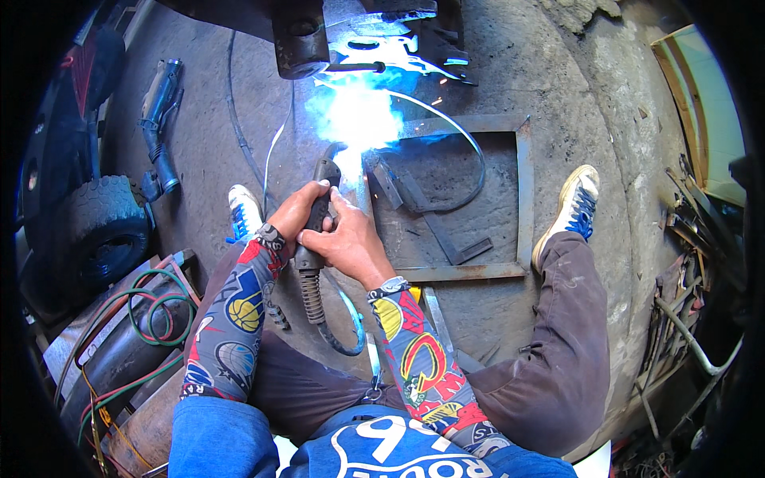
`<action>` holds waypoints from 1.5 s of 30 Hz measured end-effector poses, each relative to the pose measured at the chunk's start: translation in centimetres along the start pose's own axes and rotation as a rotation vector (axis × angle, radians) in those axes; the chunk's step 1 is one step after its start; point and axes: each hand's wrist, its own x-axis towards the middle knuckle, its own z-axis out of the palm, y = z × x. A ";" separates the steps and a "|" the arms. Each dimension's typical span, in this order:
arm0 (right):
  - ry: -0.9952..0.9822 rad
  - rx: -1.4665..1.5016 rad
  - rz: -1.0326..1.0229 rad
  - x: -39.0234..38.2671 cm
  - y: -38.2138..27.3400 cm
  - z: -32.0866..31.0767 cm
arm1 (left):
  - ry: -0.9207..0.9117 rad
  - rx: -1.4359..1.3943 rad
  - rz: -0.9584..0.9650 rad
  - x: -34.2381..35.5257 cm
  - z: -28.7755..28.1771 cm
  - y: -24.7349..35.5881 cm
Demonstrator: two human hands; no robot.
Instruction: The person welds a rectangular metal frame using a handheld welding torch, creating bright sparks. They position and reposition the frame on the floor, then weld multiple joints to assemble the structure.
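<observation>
A black welding torch (326, 170) is held in both hands. My left hand (296, 209) wraps its handle from the left, and my right hand (351, 241) grips it lower down from the right. Past the torch tip burns a bright blue-white welding arc (357, 119), with smoke and a few sparks around it. The glare hides the tip and the joint. Just beyond the arc is a dark metal workpiece with a round tube (301, 41). From the handle's lower end, a spring-sleeved cable (311, 296) curves down between my legs.
A rectangular steel frame (524, 187) lies on the concrete floor, with an angled flat bar (446, 239) inside it. At left are a small wheel (103, 219), a blue-lit metal pipe (163, 88) and gas cylinders (127, 374) with coiled hoses (171, 311). Scrap metal (685, 319) is piled at right.
</observation>
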 end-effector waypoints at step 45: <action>0.855 0.052 0.286 5.8 12.7 -2.0 | -0.020 -0.124 -0.143 -1.2 1.1 0.0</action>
